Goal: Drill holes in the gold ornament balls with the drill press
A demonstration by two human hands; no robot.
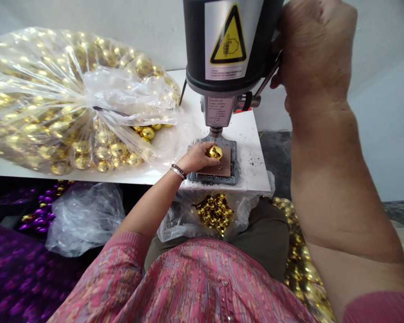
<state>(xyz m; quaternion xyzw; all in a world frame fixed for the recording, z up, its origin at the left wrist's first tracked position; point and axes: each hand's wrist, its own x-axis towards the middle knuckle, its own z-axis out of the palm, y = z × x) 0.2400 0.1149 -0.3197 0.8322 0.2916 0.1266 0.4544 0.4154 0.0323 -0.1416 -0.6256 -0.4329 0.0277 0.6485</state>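
Observation:
Between thumb and fingers, my left hand (202, 158) holds a shiny gold faceted ball (215, 153) on a brown board (225, 166). The board lies on the grey metal base (234, 154) of a drill press (218, 110). The drill's thin bit comes down onto the top of the ball. My right hand (314, 49) is raised beside the black drill head, its fingers closed round the press's lever (268, 77). The drill head hides part of these fingers.
A large clear bag (121, 96) of gold balls covers the white table's (134, 178) left side. An open bag of gold balls (215, 213) sits on my lap. Purple balls (45, 206) lie lower left, more gold ones (303, 255) lower right. Dark shavings dot the tabletop.

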